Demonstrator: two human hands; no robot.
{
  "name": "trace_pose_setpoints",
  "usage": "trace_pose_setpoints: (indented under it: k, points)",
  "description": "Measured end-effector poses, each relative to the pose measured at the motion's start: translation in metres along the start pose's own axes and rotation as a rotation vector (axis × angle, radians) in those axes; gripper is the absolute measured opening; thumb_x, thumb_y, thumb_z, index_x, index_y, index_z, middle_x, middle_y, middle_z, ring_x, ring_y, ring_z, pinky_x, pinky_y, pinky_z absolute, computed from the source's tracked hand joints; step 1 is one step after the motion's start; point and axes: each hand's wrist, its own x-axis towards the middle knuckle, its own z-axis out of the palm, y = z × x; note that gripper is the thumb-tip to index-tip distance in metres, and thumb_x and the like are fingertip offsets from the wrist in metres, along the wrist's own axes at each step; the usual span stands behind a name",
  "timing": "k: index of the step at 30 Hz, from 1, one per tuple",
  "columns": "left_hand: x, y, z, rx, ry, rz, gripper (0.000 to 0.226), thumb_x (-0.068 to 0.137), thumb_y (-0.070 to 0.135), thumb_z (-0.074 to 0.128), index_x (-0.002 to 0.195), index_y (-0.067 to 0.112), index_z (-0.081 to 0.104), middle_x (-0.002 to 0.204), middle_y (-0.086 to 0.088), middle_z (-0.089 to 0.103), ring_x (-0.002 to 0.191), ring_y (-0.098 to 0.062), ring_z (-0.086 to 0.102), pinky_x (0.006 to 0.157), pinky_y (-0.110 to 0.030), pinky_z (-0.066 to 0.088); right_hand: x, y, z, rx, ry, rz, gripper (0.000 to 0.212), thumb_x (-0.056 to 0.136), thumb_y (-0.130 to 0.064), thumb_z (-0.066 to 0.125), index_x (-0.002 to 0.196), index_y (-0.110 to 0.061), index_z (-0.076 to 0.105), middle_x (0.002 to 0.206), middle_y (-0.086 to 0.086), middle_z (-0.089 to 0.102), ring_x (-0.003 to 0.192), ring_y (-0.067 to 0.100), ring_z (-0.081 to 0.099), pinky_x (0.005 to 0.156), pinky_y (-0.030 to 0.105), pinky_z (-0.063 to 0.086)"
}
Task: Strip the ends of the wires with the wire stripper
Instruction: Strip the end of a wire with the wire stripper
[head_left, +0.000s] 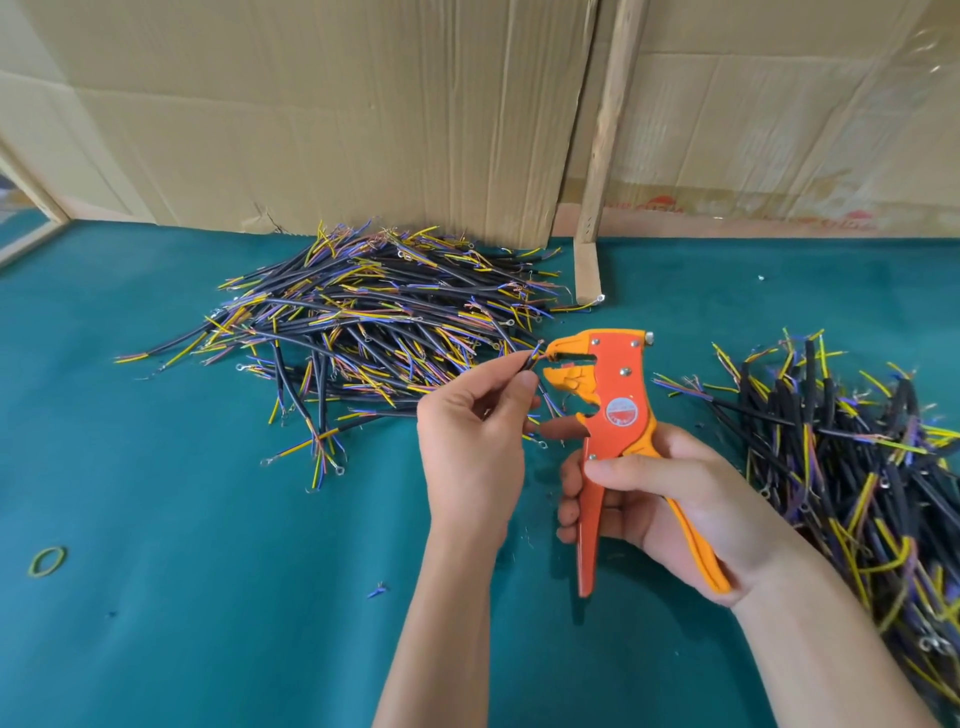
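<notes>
My right hand (660, 499) grips the two handles of an orange wire stripper (618, 400), held upright with its yellow jaws pointing left. My left hand (472, 441) pinches a short black cable (530, 361) between thumb and fingers. The cable's thin coloured end sits right at the stripper's jaws, which are slightly apart. A big heap of black cables with yellow, blue and purple ends (374, 317) lies behind my left hand. A second heap (857, 467) lies at the right.
The work surface is a teal mat (182, 545). Cardboard sheets (311, 104) and a wooden post (608, 130) stand along the back. A yellow-green rubber band (47, 561) lies at the left. Small insulation scraps (377, 591) dot the mat near my arms.
</notes>
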Motion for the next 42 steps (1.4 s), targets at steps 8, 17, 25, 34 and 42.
trace_pose_setpoints:
  k: [8,17,25,34,42]
  points:
    - [-0.0004,0.0011,0.0008,0.059,-0.033,0.031,0.054,0.091,0.003,0.068,0.079,0.055,0.074,0.071,0.013,0.072,0.069,-0.009,0.063,0.067,-0.032,0.054,0.0009,0.0007,0.0019,0.003,-0.013,-0.013,0.037,0.083,-0.011,0.070,0.118,0.000,0.071,0.080,0.019,0.061,0.067,0.035,0.061,0.065,0.046,0.056]
    - [0.0002,0.0004,-0.0003,0.062,-0.039,0.045,0.049,0.091,0.003,0.068,0.080,0.051,0.076,0.071,0.011,0.072,0.067,-0.010,0.062,0.066,-0.037,0.055,0.0000,0.0015,0.0017,0.000,-0.032,-0.033,0.037,0.083,-0.015,0.070,0.115,0.003,0.070,0.072,0.015,0.056,0.058,0.029,0.057,0.056,0.042,0.053]
    - [0.0006,0.0005,-0.0005,0.060,-0.040,0.043,0.055,0.091,0.002,0.067,0.079,0.055,0.074,0.070,0.010,0.072,0.065,-0.009,0.062,0.067,-0.035,0.055,0.0013,0.0008,0.0040,-0.002,-0.012,-0.026,0.030,0.084,-0.021,0.071,0.107,0.000,0.073,0.067,0.011,0.052,0.051,0.025,0.052,0.050,0.036,0.050]
    - [0.0017,-0.0022,-0.0002,0.100,-0.014,0.050,0.051,0.089,0.001,0.069,0.077,0.050,0.074,0.073,0.008,0.074,0.066,-0.011,0.065,0.071,-0.041,0.058,0.0026,0.0023,0.0070,-0.008,0.080,-0.069,0.025,0.086,-0.026,0.072,0.100,-0.006,0.075,0.056,0.003,0.043,0.036,0.015,0.038,0.040,0.023,0.037]
    - [0.0056,-0.0056,-0.0092,0.060,-0.020,0.023,0.019,0.089,0.015,0.065,0.082,0.028,0.076,0.064,0.006,0.057,0.061,-0.013,0.046,0.055,-0.025,0.037,0.0025,-0.0020,-0.0008,0.111,0.047,-0.070,0.048,0.079,-0.018,0.070,0.122,0.005,0.065,0.089,0.028,0.065,0.069,0.037,0.063,0.063,0.046,0.058]
